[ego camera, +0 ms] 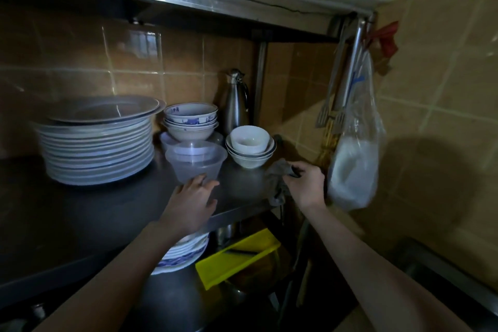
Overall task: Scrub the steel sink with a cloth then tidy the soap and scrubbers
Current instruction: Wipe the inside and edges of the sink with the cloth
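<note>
A grey cloth [277, 183] lies crumpled at the right front corner of a steel shelf [113, 213], one end hanging over the edge. My right hand [307, 183] is closed on the cloth's upper part. My left hand [192, 202] rests on the shelf with fingers spread, its fingertips touching the base of a clear plastic container [195, 160]. The rim of the steel sink [442, 275] shows dimly at the lower right. No soap or scrubbers are visible.
The shelf holds a tall stack of white plates [97, 145], blue-patterned bowls [190, 118], white bowls [250, 148] and a steel flask [237, 102]. A plastic bag [355, 159] and utensils hang from the post at right. A yellow tray [237, 256] sits on the shelf below.
</note>
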Available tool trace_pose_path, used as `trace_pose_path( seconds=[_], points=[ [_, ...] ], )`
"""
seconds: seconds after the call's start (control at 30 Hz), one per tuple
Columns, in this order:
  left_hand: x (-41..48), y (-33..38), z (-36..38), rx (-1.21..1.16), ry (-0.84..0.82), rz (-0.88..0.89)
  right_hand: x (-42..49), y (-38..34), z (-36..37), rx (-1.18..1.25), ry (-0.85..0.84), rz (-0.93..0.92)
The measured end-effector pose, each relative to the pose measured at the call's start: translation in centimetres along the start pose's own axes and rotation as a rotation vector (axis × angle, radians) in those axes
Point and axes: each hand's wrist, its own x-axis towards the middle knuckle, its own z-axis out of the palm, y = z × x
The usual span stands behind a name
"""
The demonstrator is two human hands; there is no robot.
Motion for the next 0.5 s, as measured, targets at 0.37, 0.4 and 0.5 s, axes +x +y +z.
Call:
trace_pose_path(
  seconds=[0.37,0.4,0.5],
  points=[
    [6.3,-2.2,2.5,0.027,0.017,0.141,5.5,2.7,7.4,-0.061,0.105,0.12],
    [6.6,-2.3,2.7,0.029,0.02,0.153,5.7,3.1,7.8,-0.049,0.116,0.133],
    [7.1,-2.6,2.8,0.049,0.027,0.17,5.9,3.7,9.0,-0.043,0.121,0.139]
  ],
)
